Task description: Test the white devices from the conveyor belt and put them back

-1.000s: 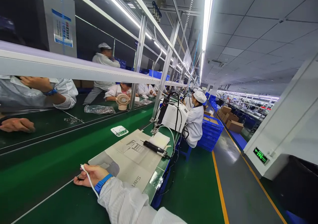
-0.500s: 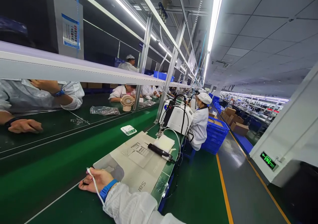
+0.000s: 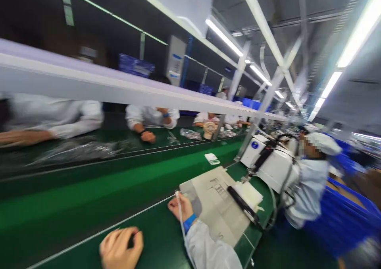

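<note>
My right hand point(image 3: 182, 208), with a blue wristband, is closed on a white cable point(image 3: 180, 213) near its small plug end. The cable runs down across the wrist and along the sleeve. This hand is above the bench, at the near left corner of a beige mat point(image 3: 218, 205). Lower left, my left hand point(image 3: 120, 248) is over the green bench top, its fingers loosely bent and the thumb apart from them. A dark gap shows between thumb and forefinger; I see nothing held there. Across the mat's right side lies a black electric screwdriver point(image 3: 242, 205).
A white pad point(image 3: 249, 193) sits beside the screwdriver, near a white machine point(image 3: 274, 163). On the green belt point(image 3: 119, 173) lies a white case with a circuit board point(image 3: 212, 159). Co-workers sit opposite; another person point(image 3: 309, 177) stands right, near blue crates point(image 3: 342, 217). A shelf point(image 3: 119, 84) spans overhead.
The view has swung left, and the picture is blurred. My left hand has come into sight at the bottom. My right hand still holds the white cable.
</note>
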A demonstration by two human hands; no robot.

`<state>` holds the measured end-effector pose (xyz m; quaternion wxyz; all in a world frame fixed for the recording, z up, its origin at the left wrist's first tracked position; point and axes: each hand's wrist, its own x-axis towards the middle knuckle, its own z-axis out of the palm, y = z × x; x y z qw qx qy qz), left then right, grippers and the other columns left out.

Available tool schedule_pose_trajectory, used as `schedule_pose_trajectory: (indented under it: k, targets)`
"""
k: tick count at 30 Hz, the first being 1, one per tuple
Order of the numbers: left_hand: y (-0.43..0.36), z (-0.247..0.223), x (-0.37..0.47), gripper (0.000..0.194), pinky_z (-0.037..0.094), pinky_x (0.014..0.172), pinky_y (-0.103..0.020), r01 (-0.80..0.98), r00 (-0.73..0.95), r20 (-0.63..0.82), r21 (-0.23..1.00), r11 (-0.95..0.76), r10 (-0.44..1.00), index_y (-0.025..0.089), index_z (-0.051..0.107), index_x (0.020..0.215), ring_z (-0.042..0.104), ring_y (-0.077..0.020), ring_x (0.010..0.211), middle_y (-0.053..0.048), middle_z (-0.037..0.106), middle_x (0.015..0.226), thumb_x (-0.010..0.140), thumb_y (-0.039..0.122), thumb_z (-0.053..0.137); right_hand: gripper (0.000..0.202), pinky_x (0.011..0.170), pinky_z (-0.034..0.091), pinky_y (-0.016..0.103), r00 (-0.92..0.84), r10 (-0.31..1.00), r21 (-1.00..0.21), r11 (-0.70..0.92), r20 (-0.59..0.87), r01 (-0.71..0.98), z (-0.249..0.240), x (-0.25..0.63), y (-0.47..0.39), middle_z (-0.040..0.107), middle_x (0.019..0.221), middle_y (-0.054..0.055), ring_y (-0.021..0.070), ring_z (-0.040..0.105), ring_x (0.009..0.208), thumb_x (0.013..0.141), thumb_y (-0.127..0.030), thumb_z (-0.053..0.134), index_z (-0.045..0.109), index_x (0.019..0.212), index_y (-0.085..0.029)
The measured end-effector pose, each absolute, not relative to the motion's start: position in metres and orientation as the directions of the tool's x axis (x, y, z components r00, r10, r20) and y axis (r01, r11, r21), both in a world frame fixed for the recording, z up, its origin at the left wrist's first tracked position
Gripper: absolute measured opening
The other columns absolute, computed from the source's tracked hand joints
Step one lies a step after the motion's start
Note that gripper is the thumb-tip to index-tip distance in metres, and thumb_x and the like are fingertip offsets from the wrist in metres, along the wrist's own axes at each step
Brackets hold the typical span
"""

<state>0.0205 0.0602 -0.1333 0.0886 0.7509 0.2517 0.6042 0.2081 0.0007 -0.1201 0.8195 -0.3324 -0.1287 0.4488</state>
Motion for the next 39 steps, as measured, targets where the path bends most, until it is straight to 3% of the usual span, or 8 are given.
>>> schedule_pose_trajectory:
  k: [9,17,21,25,30,34,36,39]
  targets:
    - [0.040,-0.131,0.028,0.017,0.037,0.085,-0.043,0.336,0.305,0.713,0.540,-0.771,0.632,0.020,0.048,0.065,0.049,-0.0174,0.069,-0.001,0.055,0.062,0.072,0.006,0.042,0.019,0.065,0.046,0.030,0.386,0.904,-0.652,0.184,-0.181,-0.736,-0.122,0.205,0.003,0.037,0.046,-0.010,0.0075,0.037,0.043,0.064,-0.027,0.070,0.054,0.059,-0.019]
    - [0.041,-0.150,0.052,0.010,0.040,0.082,-0.042,0.316,0.610,0.631,0.362,-0.877,0.480,0.018,0.052,0.073,0.049,-0.0205,0.077,-0.006,0.055,0.071,0.070,0.010,0.047,0.020,0.067,0.046,0.038,0.118,0.968,-0.769,-0.099,-0.222,-0.632,-0.129,0.208,0.022,0.041,0.047,-0.005,0.0118,0.043,0.049,0.065,-0.026,0.071,0.056,0.054,-0.020]
    - [0.062,-0.142,0.041,0.018,0.035,0.092,-0.043,0.396,0.550,0.615,0.403,-0.825,0.565,0.017,0.056,0.084,0.050,-0.0209,0.089,-0.008,0.058,0.086,0.072,0.008,0.045,0.021,0.070,0.047,0.039,0.016,0.970,-0.820,-0.197,-0.244,-0.538,-0.130,0.205,0.027,0.042,0.046,-0.004,0.0124,0.044,0.048,0.063,-0.028,0.072,0.056,0.053,-0.020]
    - [0.096,-0.125,-0.002,0.035,0.023,0.100,-0.050,0.642,0.346,0.578,0.428,-0.636,0.739,0.018,0.054,0.108,0.042,-0.0255,0.114,-0.012,0.054,0.115,0.077,0.010,0.040,0.018,0.078,0.046,0.041,-0.004,0.970,-0.819,-0.206,-0.242,-0.536,-0.132,0.205,0.027,0.041,0.046,-0.004,0.0138,0.047,0.048,0.063,-0.028,0.073,0.058,0.053,-0.021]
    - [0.141,-0.106,-0.079,0.051,0.002,0.101,-0.059,0.909,0.154,0.514,0.262,-0.325,0.844,0.019,0.035,0.133,0.019,-0.0329,0.130,-0.011,0.032,0.140,0.083,0.031,0.041,0.015,0.080,0.047,0.040,0.000,0.965,-0.795,-0.214,-0.260,-0.567,-0.132,0.207,0.025,0.042,0.047,-0.005,0.0134,0.048,0.049,0.062,-0.029,0.074,0.061,0.058,-0.022]
    - [0.179,-0.102,-0.128,0.052,-0.005,0.100,-0.060,0.967,0.158,0.407,0.121,-0.225,0.900,0.017,0.040,0.129,0.011,-0.0351,0.132,-0.014,0.029,0.141,0.082,0.038,0.043,0.016,0.078,0.049,0.044,0.020,0.965,-0.820,-0.212,-0.262,-0.531,-0.129,0.207,0.025,0.042,0.047,-0.005,0.0148,0.049,0.049,0.059,-0.030,0.074,0.060,0.055,-0.023]
    - [0.195,-0.101,-0.140,0.053,-0.004,0.099,-0.060,0.962,0.234,0.266,0.076,-0.262,0.935,0.018,0.043,0.127,0.015,-0.0367,0.130,-0.014,0.035,0.137,0.080,0.043,0.045,0.019,0.075,0.050,0.045,0.029,0.966,-0.832,-0.204,-0.255,-0.516,-0.128,0.206,0.025,0.042,0.047,-0.004,0.0160,0.050,0.049,0.059,-0.031,0.073,0.057,0.052,-0.024]
    - [0.214,-0.096,-0.143,0.050,0.004,0.098,-0.060,0.952,0.294,0.118,0.050,-0.301,0.949,0.021,0.051,0.118,0.035,-0.0375,0.118,-0.014,0.049,0.124,0.076,0.048,0.050,0.023,0.075,0.050,0.046,0.015,0.970,-0.843,-0.204,-0.244,-0.498,-0.128,0.207,0.025,0.043,0.047,-0.004,0.0166,0.051,0.048,0.060,-0.033,0.073,0.055,0.048,-0.024]
